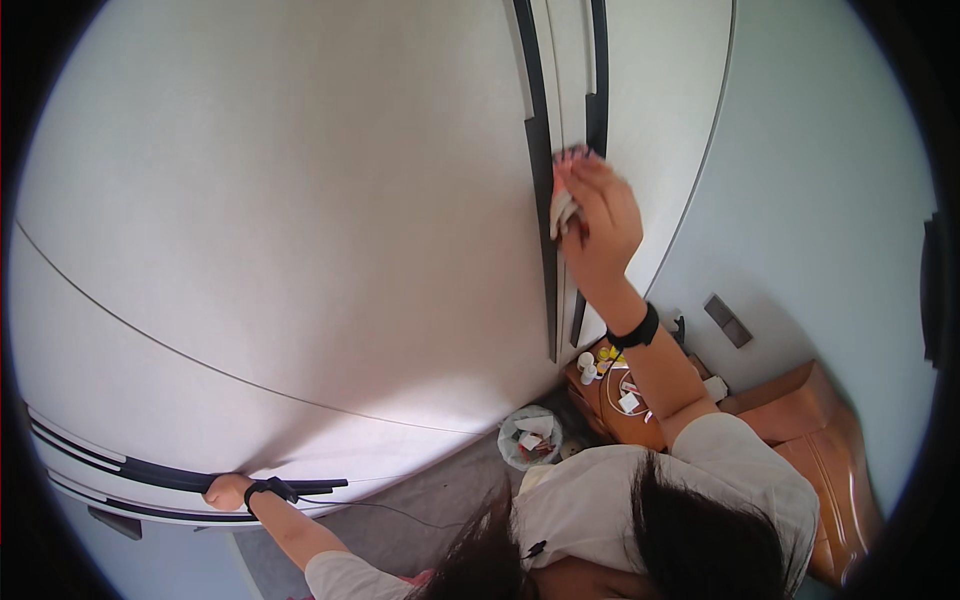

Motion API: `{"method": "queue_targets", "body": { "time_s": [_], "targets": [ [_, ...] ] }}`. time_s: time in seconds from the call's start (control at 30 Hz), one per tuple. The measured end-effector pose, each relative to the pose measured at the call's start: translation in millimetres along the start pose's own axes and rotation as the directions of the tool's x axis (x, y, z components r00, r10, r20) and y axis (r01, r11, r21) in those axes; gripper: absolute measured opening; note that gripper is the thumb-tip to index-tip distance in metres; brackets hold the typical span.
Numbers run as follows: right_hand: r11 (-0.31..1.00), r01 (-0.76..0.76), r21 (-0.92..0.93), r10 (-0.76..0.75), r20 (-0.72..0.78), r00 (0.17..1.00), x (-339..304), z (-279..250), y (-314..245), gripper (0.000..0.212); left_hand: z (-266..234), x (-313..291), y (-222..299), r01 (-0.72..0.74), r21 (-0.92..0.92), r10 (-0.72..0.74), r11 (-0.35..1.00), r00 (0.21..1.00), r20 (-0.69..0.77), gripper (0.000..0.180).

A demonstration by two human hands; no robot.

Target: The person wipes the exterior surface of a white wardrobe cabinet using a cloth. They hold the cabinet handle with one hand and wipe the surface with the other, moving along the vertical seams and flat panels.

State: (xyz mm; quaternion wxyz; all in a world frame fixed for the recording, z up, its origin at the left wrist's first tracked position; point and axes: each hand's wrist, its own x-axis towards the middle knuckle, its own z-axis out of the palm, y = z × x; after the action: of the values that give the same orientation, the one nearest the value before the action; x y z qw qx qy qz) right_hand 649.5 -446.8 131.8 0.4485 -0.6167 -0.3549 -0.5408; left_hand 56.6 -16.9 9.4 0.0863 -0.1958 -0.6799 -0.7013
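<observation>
My right hand is raised with its fingers closed around a crumpled pink and white cloth. The cloth lies against the long black handle of a pale cabinet door, beside the gap between two doors. A second black handle runs parallel just to the right. Down at the lower left, my left hand is wrapped around another long black handle. Its fingertips are partly hidden. Both wrists wear black bands, and a thin cable trails from the left one.
Below my right arm, a wastebasket with a liner and scraps stands on the grey floor. Near it, a brown bedside table carries small bottles, a white charger and cable. A brown padded bed frame stands by the wall with a switch plate.
</observation>
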Motion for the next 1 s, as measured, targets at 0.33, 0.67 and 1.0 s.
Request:
{"method": "queue_targets", "body": {
  "time_s": [0.33,0.67,1.0],
  "targets": [
    [0.958,-0.284,0.031,0.245,0.417,0.875,-130,-39,5,0.038,-3,-19,13,-0.069,0.093,0.068,0.993,0.998,0.013,0.049],
    [0.979,-0.056,0.196,0.055,0.012,0.998,-8,-25,6,0.044,2,7,-4,-0.04,0.119,0.039,0.992,0.999,0.01,0.05],
    [0.987,-0.029,0.157,0.037,-0.049,0.998,37,8,-7,0.045,-1,8,-1,-0.059,0.101,0.06,0.993,0.998,-0.006,0.048]
  ]
}}
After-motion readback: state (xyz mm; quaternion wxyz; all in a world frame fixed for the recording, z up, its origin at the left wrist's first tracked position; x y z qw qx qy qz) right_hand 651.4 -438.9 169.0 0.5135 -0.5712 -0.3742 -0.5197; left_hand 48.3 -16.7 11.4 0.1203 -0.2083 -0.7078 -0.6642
